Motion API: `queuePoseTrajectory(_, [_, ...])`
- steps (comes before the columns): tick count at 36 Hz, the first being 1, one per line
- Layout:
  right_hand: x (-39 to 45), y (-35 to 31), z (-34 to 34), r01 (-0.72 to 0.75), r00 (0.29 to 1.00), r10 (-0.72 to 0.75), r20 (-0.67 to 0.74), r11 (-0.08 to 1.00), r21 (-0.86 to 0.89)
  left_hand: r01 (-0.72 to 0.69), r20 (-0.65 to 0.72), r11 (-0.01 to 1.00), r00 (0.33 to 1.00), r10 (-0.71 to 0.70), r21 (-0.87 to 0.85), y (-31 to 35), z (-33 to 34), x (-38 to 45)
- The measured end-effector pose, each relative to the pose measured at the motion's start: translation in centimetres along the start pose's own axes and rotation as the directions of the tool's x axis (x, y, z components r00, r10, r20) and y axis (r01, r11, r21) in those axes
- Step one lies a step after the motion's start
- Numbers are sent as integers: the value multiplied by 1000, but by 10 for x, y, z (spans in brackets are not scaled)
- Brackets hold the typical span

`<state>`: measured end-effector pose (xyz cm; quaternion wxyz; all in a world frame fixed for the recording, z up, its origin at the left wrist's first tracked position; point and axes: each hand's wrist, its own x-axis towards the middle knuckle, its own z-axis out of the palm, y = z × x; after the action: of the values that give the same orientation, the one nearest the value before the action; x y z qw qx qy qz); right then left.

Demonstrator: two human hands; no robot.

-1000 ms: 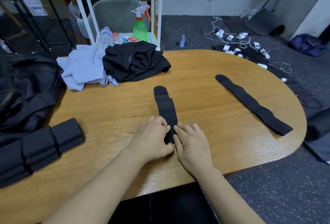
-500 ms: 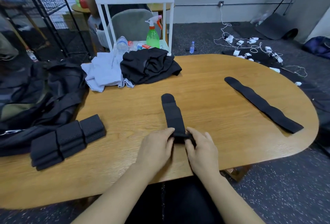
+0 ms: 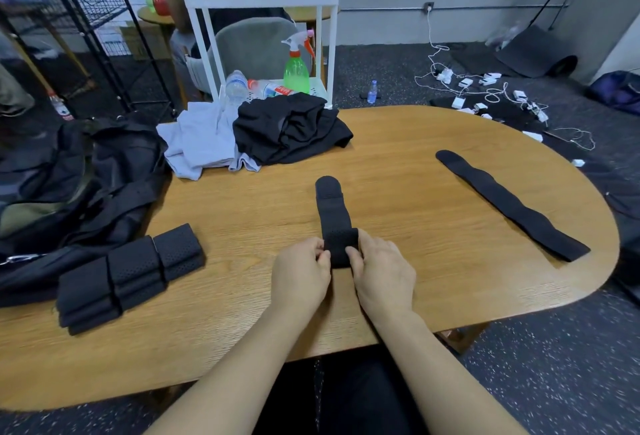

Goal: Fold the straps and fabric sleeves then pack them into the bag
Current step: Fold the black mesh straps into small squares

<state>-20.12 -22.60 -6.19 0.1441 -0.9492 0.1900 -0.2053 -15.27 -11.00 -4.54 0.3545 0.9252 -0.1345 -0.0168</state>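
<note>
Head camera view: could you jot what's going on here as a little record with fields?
doing: folding the near end of a black strap over itself
left hand: pinches the fold's left edge
right hand: pinches its right edge
waiting: long flat strap, laid out on the right
done: folded black pieces, stacked on the left
bag: dark, at the table's left edge
also there: heap of clothes, far side
</note>
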Motion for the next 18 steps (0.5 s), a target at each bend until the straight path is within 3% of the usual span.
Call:
queuePoseTrajectory(8, [3,1,13,64,987,-84,-139,988,-143,4,7,1000,1000,-4,7,1,0,5])
queuePoseTrajectory(18, [6,3,15,77,991,-87,-104,992,-103,-75,37,990,997,71,117,3,-2,11])
